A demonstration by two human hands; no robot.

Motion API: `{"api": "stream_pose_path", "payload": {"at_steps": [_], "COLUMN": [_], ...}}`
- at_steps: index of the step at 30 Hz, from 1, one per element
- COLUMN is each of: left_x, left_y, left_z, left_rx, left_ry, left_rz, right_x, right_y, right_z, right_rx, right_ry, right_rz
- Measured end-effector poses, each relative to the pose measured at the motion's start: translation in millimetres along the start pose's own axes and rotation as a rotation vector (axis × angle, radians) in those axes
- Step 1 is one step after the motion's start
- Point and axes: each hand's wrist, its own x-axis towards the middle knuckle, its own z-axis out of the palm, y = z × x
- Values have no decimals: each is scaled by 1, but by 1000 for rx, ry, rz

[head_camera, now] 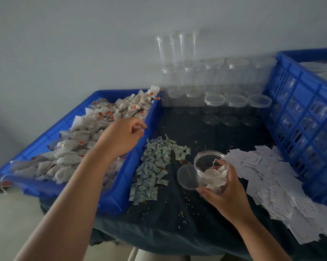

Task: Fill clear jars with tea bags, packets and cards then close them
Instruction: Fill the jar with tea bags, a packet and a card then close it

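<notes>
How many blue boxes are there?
2: a shallow blue tray holding tea bags on the left, and a tall slotted blue crate on the right, partly cut off.

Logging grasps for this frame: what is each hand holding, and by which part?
The right hand holds the open jar round its lower wall. The left hand, over the tea bags: fingers curled, hold cannot be told.

table (177,213): dark cloth over it, my side nearest | left: blue tray (121,185) heaped with tea bags (79,147) | centre: pile of green packets (155,166), one loose lid (187,177) just right of it, crumbs scattered | right: white cards (272,178) spread up against blue crate (298,113) | back: clear jars (213,76) stacked by the wall
</notes>
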Motion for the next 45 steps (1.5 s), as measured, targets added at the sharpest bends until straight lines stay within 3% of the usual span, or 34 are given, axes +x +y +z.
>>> {"api": "stream_pose_path", "payload": {"at_steps": [5,9,16,26,31,36,42,45], "left_x": [14,11,7,13,14,7,10,8], "left_y": [-60,-76,-91,-87,-104,-89,-37,1], "left_z": [10,32,26,32,19,5,-14,-11], "left_rx": [347,410,334,203,-371,-741,-985,-1030], "left_ry": [-281,-465,-577,-327,44,275,239,16], "left_rz": [-213,-296,-297,-475,-596,-507,-338,-168], "right_x": [0,0,0,0,-1,0,-1,-1], "right_y": [0,-3,0,-1,-2,-4,-4,-4], "right_z": [0,1,2,1,1,1,0,0], "right_rx": [12,19,9,7,22,37,28,7], "right_ry": [-10,1,-1,21,28,23,-6,-21], "right_rz": [5,-15,-32,-18,3,21,45,41]}}
